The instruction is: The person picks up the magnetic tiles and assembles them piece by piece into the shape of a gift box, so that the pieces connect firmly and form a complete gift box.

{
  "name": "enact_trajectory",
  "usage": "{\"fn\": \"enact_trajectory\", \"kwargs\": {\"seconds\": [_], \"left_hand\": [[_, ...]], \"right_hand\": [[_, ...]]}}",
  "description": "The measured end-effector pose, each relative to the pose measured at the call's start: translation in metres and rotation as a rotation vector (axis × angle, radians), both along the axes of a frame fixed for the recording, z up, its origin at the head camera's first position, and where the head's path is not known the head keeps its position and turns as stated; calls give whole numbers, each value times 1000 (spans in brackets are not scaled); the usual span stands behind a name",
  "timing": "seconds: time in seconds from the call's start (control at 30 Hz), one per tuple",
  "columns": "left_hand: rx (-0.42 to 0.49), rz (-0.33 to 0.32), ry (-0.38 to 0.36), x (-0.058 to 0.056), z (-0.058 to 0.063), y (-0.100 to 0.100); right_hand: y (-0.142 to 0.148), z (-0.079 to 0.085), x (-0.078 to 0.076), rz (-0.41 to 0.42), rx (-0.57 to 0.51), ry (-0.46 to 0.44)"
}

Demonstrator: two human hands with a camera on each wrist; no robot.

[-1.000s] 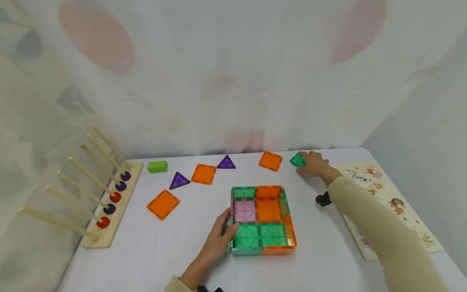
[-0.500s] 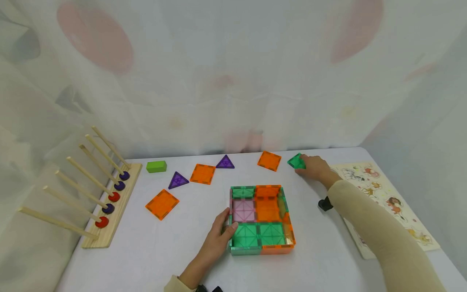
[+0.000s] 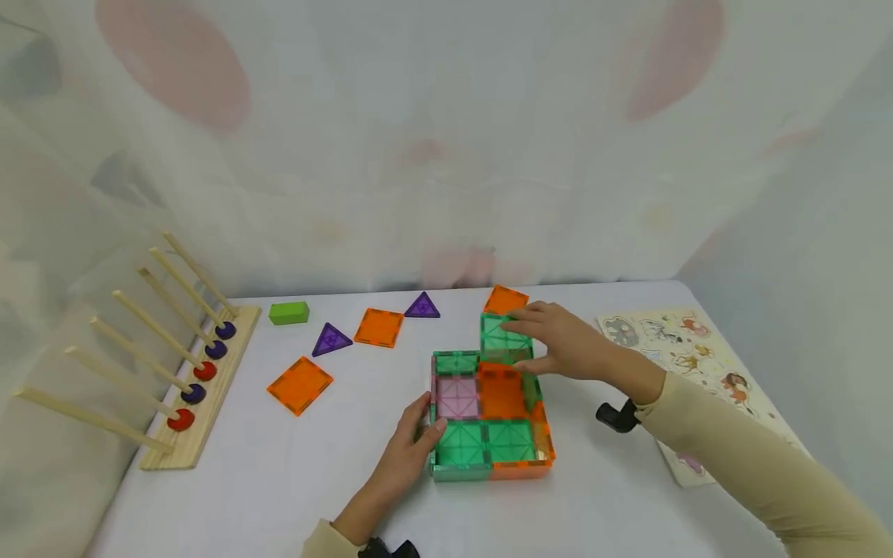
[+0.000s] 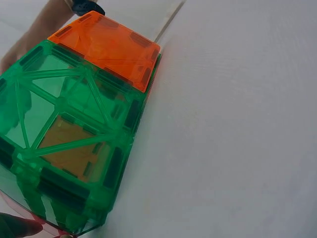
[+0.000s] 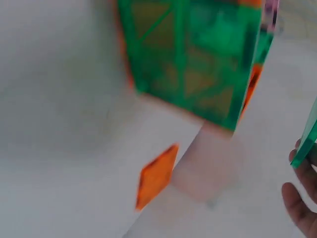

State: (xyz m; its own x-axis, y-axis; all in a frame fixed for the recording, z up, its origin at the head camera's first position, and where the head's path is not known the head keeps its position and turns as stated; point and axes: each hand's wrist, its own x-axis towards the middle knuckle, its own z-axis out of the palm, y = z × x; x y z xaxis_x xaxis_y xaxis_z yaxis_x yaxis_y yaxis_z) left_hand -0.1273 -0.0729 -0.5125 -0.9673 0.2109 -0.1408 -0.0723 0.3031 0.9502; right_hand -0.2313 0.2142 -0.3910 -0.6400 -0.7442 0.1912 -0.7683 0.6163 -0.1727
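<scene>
A low box of see-through magnetic tiles (image 3: 522,470), green, orange and pink, stands on the white table. My left hand (image 3: 399,457) holds its left wall, thumb at the rim and fingers along the outside. In the left wrist view, fingertips (image 4: 22,226) show at the bottom left, by the box's green side. My right hand (image 3: 582,345) pinches a green square tile (image 3: 492,338) over the box's far wall. That tile overlaps a loose orange square tile (image 3: 505,297) behind it. The right wrist view catches the held tile's edge at the fingers (image 5: 304,173).
To the left lie loose orange square tiles (image 3: 300,385), purple triangle tiles (image 3: 331,339) and a lime-green block (image 3: 289,313). A wooden peg rack (image 3: 230,341) with red and blue discs stands at the far left. An animal puzzle board (image 3: 666,358) lies beside my right forearm.
My right hand has lifted the green square tile off the far right of the table and brought it left and nearer, over the box's far wall. My left hand has stayed at the box.
</scene>
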Motion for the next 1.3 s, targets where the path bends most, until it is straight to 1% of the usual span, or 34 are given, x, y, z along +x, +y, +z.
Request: {"fn": "enact_trajectory", "kwargs": {"seconds": [0.03, 0.13, 0.27, 0.47, 0.63, 0.73, 0.93, 1.03, 1.1, 1.2, 1.27, 1.3], "left_hand": [[4, 3, -1, 0, 0, -1], [3, -5, 2, -1, -2, -1], [-3, -20, -5, -1, -3, 0], [2, -29, -6, -2, -2, 0], [10, -33, -11, -2, -1, 0], [8, -35, -7, -2, -1, 1], [0, -30, -9, -2, 2, 1], [-8, -28, -8, -3, 2, 0], [-8, -24, -15, -2, 1, 0], [-6, -20, -24, -2, 0, -1], [-8, -20, -21, -1, 0, -2], [-9, -19, -17, -1, 0, -2]], "right_hand": [[-8, 0, 3, 23, 16, 10], [-30, -2, 10, 64, 68, -7], [-49, -7, 13, 79, 156, -48], [-65, -11, 16, 76, 222, -64], [-69, -20, 14, 71, 256, -90], [-69, -23, 14, 66, 249, -97], [-70, -22, 15, 66, 227, -76], [-70, -23, 16, 54, 219, -86], [-70, -23, 16, 44, 212, -104], [-68, -19, 15, 37, 172, -178], [-63, -13, 9, 29, 126, -235], [-60, -10, 3, 19, 97, -254]]}}
